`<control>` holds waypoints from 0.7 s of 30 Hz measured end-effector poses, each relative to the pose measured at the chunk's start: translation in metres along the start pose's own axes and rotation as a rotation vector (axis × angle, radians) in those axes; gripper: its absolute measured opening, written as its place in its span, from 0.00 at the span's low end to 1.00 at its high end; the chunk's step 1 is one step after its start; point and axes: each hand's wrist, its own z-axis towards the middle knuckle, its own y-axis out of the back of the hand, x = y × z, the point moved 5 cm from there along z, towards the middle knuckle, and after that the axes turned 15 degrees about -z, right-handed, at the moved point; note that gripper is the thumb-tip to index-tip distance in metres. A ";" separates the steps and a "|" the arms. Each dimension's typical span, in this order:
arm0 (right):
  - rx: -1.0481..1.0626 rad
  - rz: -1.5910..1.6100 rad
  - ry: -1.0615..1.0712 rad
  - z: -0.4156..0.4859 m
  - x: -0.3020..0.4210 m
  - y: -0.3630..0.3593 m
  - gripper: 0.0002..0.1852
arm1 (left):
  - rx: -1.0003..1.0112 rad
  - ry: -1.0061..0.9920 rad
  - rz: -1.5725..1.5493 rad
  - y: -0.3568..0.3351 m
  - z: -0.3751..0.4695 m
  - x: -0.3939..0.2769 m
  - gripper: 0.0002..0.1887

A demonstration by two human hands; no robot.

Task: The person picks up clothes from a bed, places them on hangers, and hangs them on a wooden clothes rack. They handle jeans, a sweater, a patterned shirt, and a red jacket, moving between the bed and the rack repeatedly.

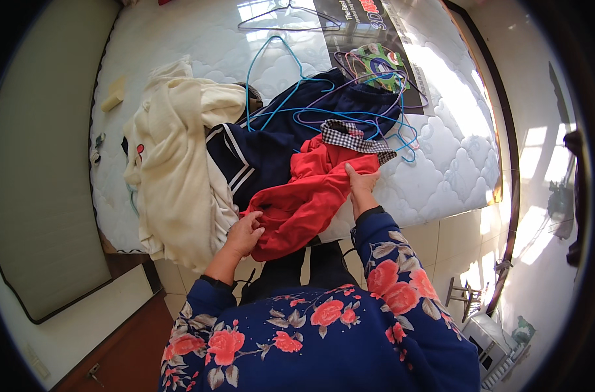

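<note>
A red garment (pixel 307 196) with a black-and-white checked collar (pixel 358 140) lies bunched at the mattress's near edge. My left hand (pixel 243 234) grips its lower left part, fingers curled at the fabric. At the garment's right side, near the collar, my right hand (pixel 362 181) has its thumb on top of the cloth and the other fingers partly hidden. Under and behind the red cloth spreads navy clothing (pixel 273 152) with white stripes. Cream-coloured clothing (pixel 175 147) is heaped to the left. Blue hangers (pixel 277 110) and purple hangers (pixel 326 98) lie tangled over the navy clothing.
The mattress (pixel 449 171) has a quilted pattern and a printed dark panel (pixel 371 29) at the back. A dark hanger (pixel 290 24) lies near the far side. A yellowish roll (pixel 112 100) sits at left. Beyond the bed's right edge, a small wooden stool (pixel 466 296) stands on the tiled floor.
</note>
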 end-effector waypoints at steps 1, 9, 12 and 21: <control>0.150 0.136 -0.092 0.002 -0.010 -0.007 0.41 | -0.003 0.012 -0.016 0.004 -0.001 0.002 0.23; 0.674 0.558 0.849 -0.054 0.029 0.028 0.17 | 0.101 0.206 -0.831 -0.017 -0.018 -0.021 0.24; 0.551 0.024 1.588 -0.135 0.024 0.055 0.15 | 0.021 0.128 -1.159 -0.017 -0.013 -0.049 0.33; 0.965 -0.613 1.643 -0.143 0.000 0.061 0.08 | -0.098 0.250 -1.209 -0.060 -0.007 -0.086 0.31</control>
